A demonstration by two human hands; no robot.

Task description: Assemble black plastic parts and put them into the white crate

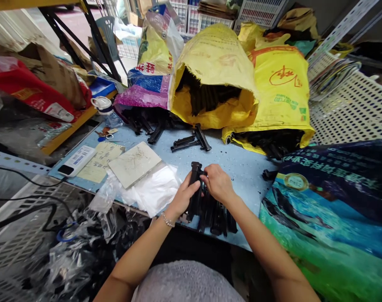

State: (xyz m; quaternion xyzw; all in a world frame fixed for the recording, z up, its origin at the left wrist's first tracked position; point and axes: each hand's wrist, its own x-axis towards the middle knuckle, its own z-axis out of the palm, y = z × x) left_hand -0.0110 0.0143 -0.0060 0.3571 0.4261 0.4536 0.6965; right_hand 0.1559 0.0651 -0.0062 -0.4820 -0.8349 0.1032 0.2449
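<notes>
My left hand (183,196) is closed round a long black plastic part (195,199), held nearly upright over the front of the blue table (247,176). My right hand (218,182) pinches at the upper right side of this part; a small dark piece seems to be between its fingertips, too small to name. Below both hands, several similar black parts (218,219) lie side by side along the table's front edge. Farther back, a few loose black parts (187,142) rest in front of the sacks.
Behind stand a yellow sack (216,54), another yellow sack (281,92) and a purple sack (146,94), with black parts at their mouths. White plastic bags (156,188), a grey-white pad (134,163) and a white phone-like device (77,161) lie left. A blue-green sack (332,218) borders the right.
</notes>
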